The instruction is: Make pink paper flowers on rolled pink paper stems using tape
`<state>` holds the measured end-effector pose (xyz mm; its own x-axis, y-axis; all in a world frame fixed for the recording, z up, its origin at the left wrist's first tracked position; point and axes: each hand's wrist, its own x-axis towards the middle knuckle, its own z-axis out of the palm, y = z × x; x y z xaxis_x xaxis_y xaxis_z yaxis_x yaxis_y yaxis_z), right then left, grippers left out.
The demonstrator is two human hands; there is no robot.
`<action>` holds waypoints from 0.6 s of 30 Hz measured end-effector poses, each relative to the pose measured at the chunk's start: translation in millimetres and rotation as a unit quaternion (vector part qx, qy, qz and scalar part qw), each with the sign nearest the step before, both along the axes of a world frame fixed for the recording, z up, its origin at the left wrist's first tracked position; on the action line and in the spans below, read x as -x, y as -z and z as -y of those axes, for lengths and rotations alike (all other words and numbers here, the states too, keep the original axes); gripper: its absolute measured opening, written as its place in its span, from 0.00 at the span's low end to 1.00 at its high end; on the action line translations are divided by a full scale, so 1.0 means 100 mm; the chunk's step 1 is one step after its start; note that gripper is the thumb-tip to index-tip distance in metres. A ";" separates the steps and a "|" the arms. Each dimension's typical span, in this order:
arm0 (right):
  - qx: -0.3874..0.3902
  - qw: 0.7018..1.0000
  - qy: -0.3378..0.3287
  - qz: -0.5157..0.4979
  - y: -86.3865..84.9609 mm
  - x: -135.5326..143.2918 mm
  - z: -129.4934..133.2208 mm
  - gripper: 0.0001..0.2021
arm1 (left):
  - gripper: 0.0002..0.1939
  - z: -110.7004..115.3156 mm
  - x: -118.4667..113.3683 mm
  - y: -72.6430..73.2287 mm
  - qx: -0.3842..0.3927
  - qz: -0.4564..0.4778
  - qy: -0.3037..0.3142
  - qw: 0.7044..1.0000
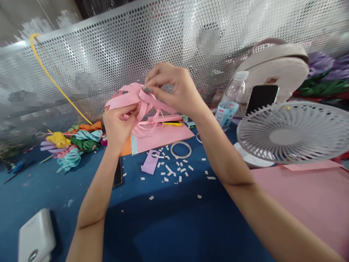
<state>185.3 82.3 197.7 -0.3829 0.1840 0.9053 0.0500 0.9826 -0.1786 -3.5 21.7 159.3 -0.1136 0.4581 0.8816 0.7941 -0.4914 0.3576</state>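
A looped bow of pink paper strips (122, 99) is held up in the air over the far side of the blue table. My left hand (117, 122) pinches it from below and to the left, with thumb and fingers closed. From the upper right, my right hand (171, 85) pinches a strip near the bow's middle between thumb and fingers. Loose pink strip ends hang down past both hands. Beneath them lie a pink paper sheet (163, 139) and a yellow cutter (173, 123). A roll of thin tape (181, 150) rests closer to me, beside a folded purple paper piece (150, 162).
White paper scraps (174, 171) litter the table (169, 225). Colourful paper flowers (68, 143) lie at left, a white power bank (36, 236) at front left. On the right are a water bottle (231, 100), a fan (291, 134), a bag (275, 67) and a phone (263, 98).
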 end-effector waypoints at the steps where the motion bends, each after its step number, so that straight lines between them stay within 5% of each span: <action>1: 0.006 1.000 -0.007 0.002 0.00 0.00 0.00 0.08 | 0.06 0.00 0.00 0.00 0.003 0.000 0.000 1.000; 9: -0.040 0.999 -0.003 0.030 -0.02 -0.09 0.04 0.18 | 0.06 0.01 0.02 -0.02 0.006 -0.001 0.012 1.000; 18: -0.089 0.992 0.068 0.052 -0.07 -0.13 -0.01 0.08 | 0.06 0.05 -0.01 -0.04 0.018 -0.026 0.017 0.999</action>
